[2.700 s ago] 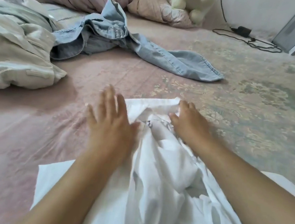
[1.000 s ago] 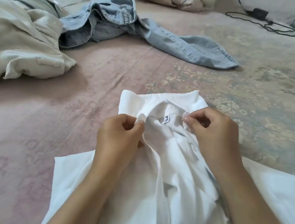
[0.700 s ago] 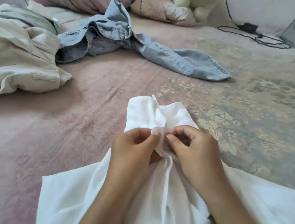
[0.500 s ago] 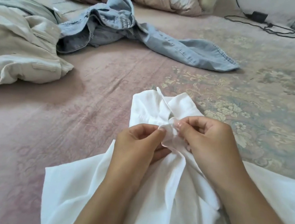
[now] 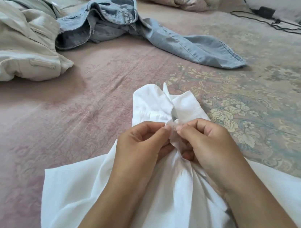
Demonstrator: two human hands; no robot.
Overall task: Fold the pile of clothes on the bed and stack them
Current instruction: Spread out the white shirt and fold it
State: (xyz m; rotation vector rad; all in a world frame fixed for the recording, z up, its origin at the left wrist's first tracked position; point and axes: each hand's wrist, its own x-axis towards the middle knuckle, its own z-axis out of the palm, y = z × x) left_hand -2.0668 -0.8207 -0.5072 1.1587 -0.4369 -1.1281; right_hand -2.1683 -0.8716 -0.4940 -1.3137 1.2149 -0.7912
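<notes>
We find the white shirt (image 5: 154, 199) lying near us on the bed (image 5: 93, 80). Left hand (image 5: 141, 147) and right hand (image 5: 210, 147) both pinch its placket just below the collar (image 5: 153, 102), seemingly fastening a button. Next: smooth it flat, then fold.

You have no legible text, label, brand, number or sign anywhere in this view. The white shirt (image 5: 152, 108) in front of you shows only plain cloth at its collar, with no readable tag exposed. The denim garment (image 5: 155, 35) at about 11 o'clock has seams and stitching but no lettering you could read, and the beige garment (image 5: 18, 44) at 10 o'clock is likewise unmarked. The black adapter (image 5: 266, 10) at 1 o'clock is too small and dark for any print to be made out.
</notes>
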